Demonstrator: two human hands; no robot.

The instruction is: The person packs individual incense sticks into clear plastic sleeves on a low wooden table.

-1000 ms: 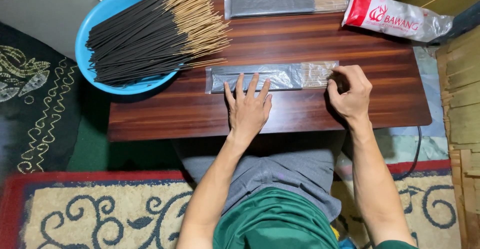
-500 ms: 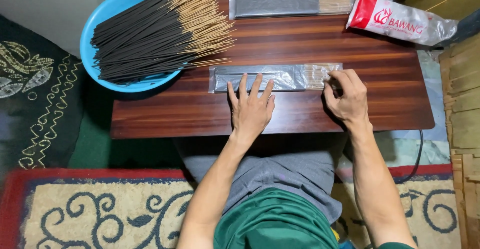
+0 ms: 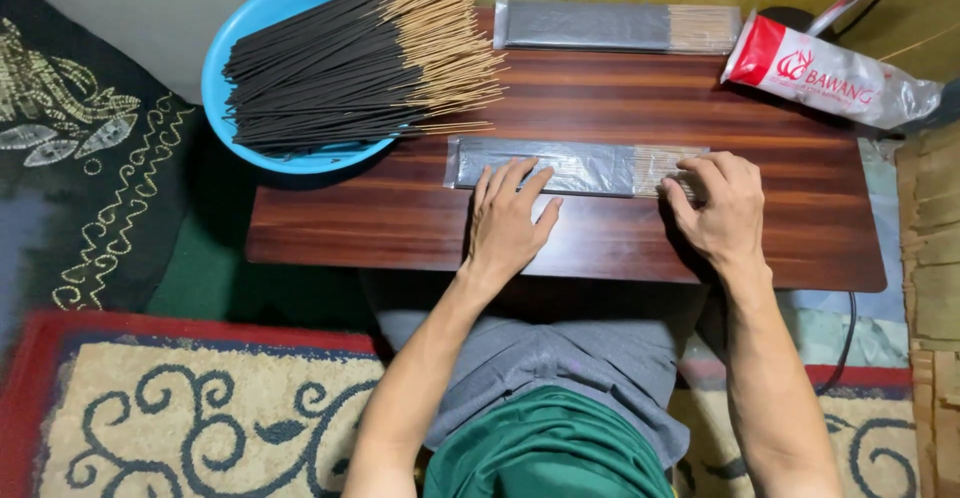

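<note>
While the left hand (image 3: 507, 225) lies flat with its fingers spread, the fingertips press down on the dark middle stretch of a clear plastic packet of incense sticks (image 3: 575, 167) that rests lengthwise on the wooden table (image 3: 620, 108). At the packet's right end, where the pale bare stick ends show through the plastic, the right hand (image 3: 722, 208) is curled, its fingers bent down onto that end; whether it pinches the plastic or only presses on it cannot be told from this view. The packet sits near the middle of the table, a little toward the person's side, parallel to the table's long edge. Just beyond its left end, a round blue basin (image 3: 232, 58) overhangs the table's far left corner and holds a large loose heap of black incense sticks (image 3: 340, 63), their tan ends fanning out to the right over the wood. Along the far edge of the table lies a second filled packet (image 3: 615, 26), also parallel to the long edge and well apart from the one under the hands. To its right, at the far right corner, a red and clear plastic bag (image 3: 830, 70) lies crumpled on its side. The person sits at the table in grey trousers and a green top, over a patterned rug (image 3: 200, 408).
</note>
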